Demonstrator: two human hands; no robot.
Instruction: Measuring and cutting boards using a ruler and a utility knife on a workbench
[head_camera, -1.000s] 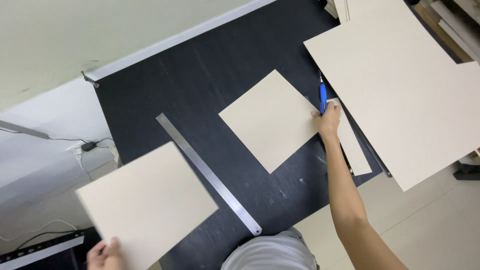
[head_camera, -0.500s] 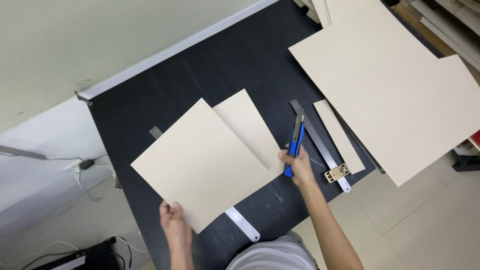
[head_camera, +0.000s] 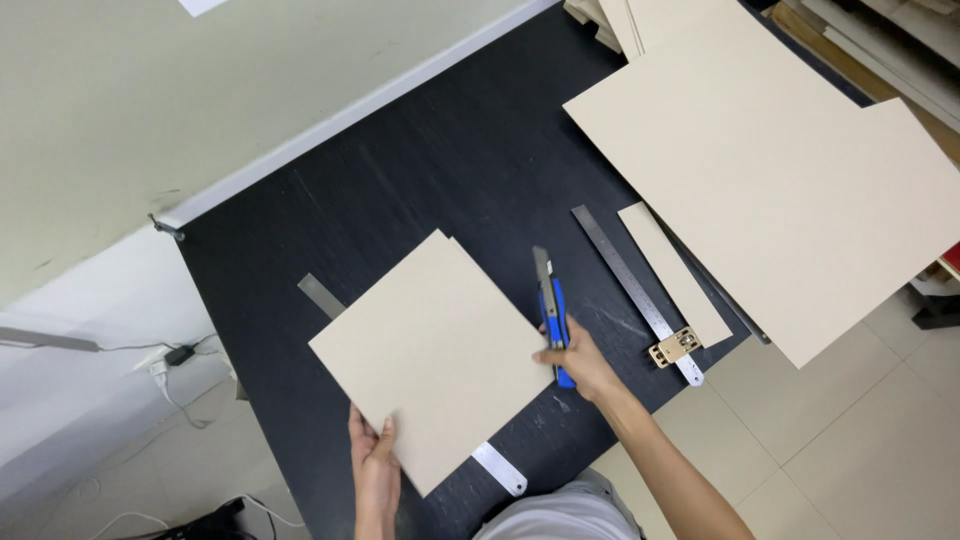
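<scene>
Black table (head_camera: 420, 190) fills the view, a pale wall beyond it at 11 o'clock. Left hand (head_camera: 374, 462) grips the near corner of a square beige board (head_camera: 430, 355) lying flat over a steel ruler (head_camera: 498, 468). Right hand (head_camera: 580, 362), at the board's 3 o'clock edge, is closed around a blue utility knife (head_camera: 553, 312). At 2 o'clock lie a second ruler (head_camera: 630, 285) and a large beige sheet (head_camera: 770, 180).

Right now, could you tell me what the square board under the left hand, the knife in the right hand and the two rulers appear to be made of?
Square board: probably cardboard or thin fibreboard, matte beige, plain flat face. Knife: blue body, likely plastic, with a grey, seemingly metal blade rail. Long ruler and the ruler under the board: apparently steel, grey with a dull sheen. Left hand holds the board's edge; right hand grips the knife.
</scene>
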